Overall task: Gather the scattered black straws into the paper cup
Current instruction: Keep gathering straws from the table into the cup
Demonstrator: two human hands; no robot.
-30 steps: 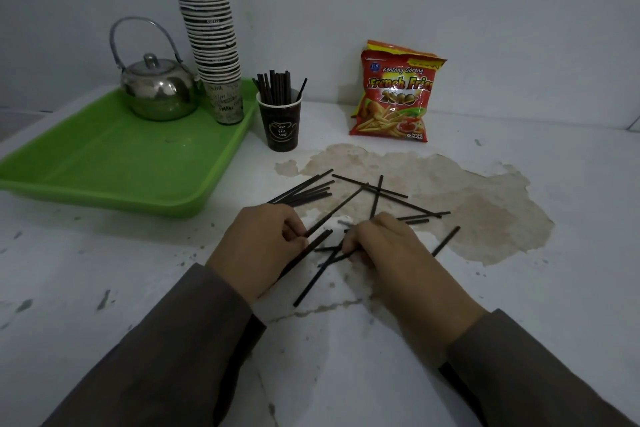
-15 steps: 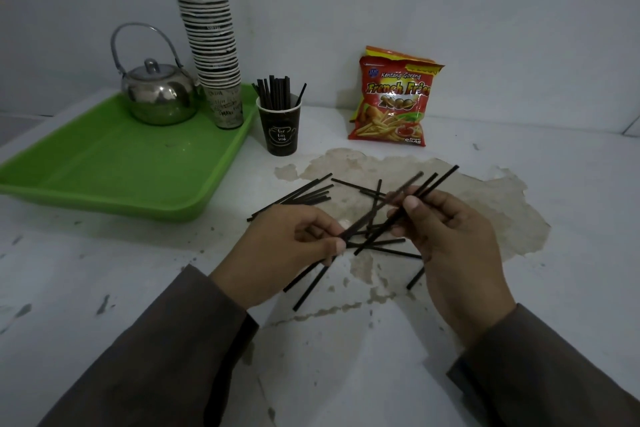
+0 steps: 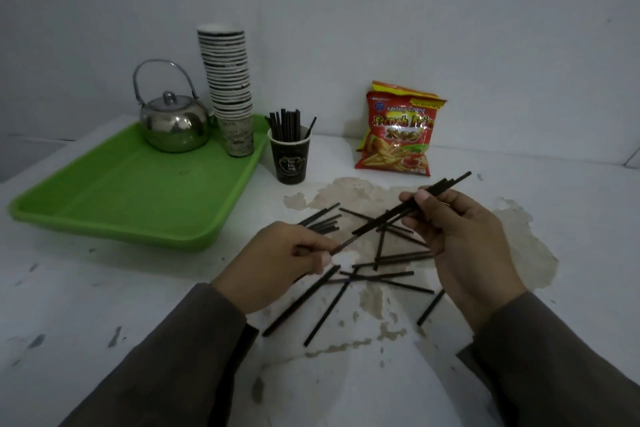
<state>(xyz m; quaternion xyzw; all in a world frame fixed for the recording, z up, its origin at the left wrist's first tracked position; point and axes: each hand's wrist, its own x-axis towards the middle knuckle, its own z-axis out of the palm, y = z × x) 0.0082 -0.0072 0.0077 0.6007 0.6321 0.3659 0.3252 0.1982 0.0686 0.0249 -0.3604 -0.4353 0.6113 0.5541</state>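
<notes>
Several black straws [image 3: 381, 276] lie scattered on the white table in front of me. My right hand [image 3: 460, 246] pinches a small bundle of black straws [image 3: 446, 184] lifted above the table, their far ends pointing up and right. My left hand [image 3: 277, 260] pinches the near end of a straw [image 3: 343, 246], level with the bundle's lower tips. The dark paper cup [image 3: 290, 159] stands behind, beside the tray, with several straws upright in it.
A green tray [image 3: 104, 198] at the left carries a steel kettle [image 3: 173, 125] and a tall stack of paper cups [image 3: 228, 87]. A red French fries snack bag [image 3: 398, 135] leans on the back wall. A brown patch [image 3: 502, 246] of worn paint marks the table.
Both hands rose from the table with straws. My right hand lifted a bundle up and to the right; my left hand came up holding a straw's end.
</notes>
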